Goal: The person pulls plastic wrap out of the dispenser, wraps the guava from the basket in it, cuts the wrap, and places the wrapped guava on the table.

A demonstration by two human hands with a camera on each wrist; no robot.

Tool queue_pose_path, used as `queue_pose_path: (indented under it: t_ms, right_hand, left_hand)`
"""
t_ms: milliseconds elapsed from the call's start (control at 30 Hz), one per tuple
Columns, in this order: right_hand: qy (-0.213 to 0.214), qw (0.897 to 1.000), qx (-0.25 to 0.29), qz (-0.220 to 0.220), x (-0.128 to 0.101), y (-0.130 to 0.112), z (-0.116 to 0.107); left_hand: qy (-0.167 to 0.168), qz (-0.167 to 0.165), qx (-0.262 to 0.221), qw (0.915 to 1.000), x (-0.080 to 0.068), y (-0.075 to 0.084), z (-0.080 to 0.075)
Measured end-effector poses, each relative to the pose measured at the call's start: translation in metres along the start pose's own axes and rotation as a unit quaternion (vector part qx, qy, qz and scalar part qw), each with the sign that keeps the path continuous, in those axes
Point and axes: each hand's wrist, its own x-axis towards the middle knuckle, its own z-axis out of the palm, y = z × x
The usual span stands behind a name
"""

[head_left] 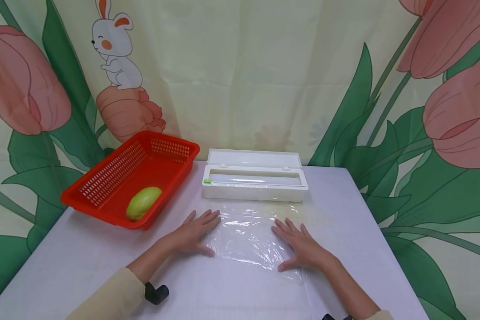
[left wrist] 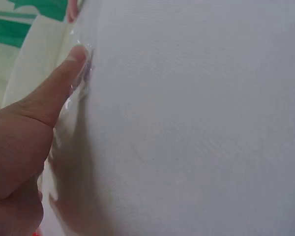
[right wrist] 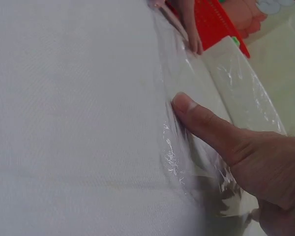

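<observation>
A sheet of clear plastic wrap [head_left: 246,238] lies over the white tablecloth, stretching toward me from a white wrap dispenser box [head_left: 256,192] whose lid stands raised. My left hand [head_left: 194,233] rests on the left edge of the wrap, fingers spread and straight. On its right side my right hand [head_left: 302,249] presses the film with fingers likewise spread. In the left wrist view the thumb [left wrist: 64,81] lies along the crinkled film edge. The right wrist view has the thumb [right wrist: 201,123] on the near edge of the film, which shows shiny creases.
A red plastic basket [head_left: 100,218] stands at the back left, partly over the table edge, with a yellow-green oval fruit [head_left: 143,203] in it. Behind the table hangs a curtain [head_left: 264,80] printed with tulips and a rabbit. The table [head_left: 356,222] has a white cloth.
</observation>
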Motion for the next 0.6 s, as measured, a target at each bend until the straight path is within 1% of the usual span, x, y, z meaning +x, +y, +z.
queue_pose_path:
  t_ms: [100,267,400,533,600]
  right_hand:
    - [-0.011,1.0,-0.014,0.012,-0.002,0.001,0.0]
    - [-0.02,0.999,-0.04,0.013,-0.003,0.005,-0.001]
    - [-0.03,0.998,-0.046,0.01,-0.003,0.008,0.0]
    - [-0.033,0.998,-0.045,0.016,-0.003,0.01,0.0]
    - [-0.027,0.999,-0.036,0.019,-0.005,0.011,0.0]
  left_hand:
    - [-0.024,-0.015,0.013,0.9995,-0.001,0.0,0.001]
    - [-0.041,-0.028,0.058,0.997,0.001,-0.002,0.002]
    - [-0.058,-0.035,0.083,0.9943,0.003,0.0,0.001]
    - [-0.071,-0.033,0.088,0.9931,0.003,0.001,-0.002]
    - [-0.073,-0.029,0.074,0.9941,0.002,0.0,-0.003]
